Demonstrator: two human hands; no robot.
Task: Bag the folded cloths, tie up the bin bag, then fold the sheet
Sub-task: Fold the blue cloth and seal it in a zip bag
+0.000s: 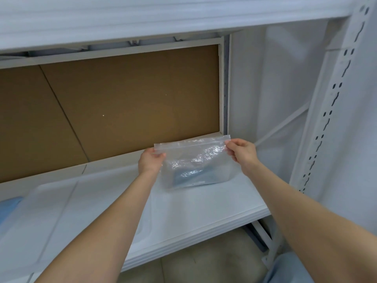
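A clear zip bag (195, 158) stands upright on the white shelf (193, 205), with a folded grey-blue cloth (191, 175) lying in its bottom. My left hand (150, 161) pinches the bag's top left corner at the zip strip. At the top right corner, my right hand (241, 152) pinches the same strip. The bag's top edge is stretched straight between both hands. The bag's lower edge touches the shelf surface.
A brown cardboard panel (114, 107) backs the shelf. A white perforated upright (330, 103) stands at the right, and another shelf (142, 17) hangs overhead. Light blue fabric (8, 209) shows at the left edge and more blue material (289, 270) at the bottom right.
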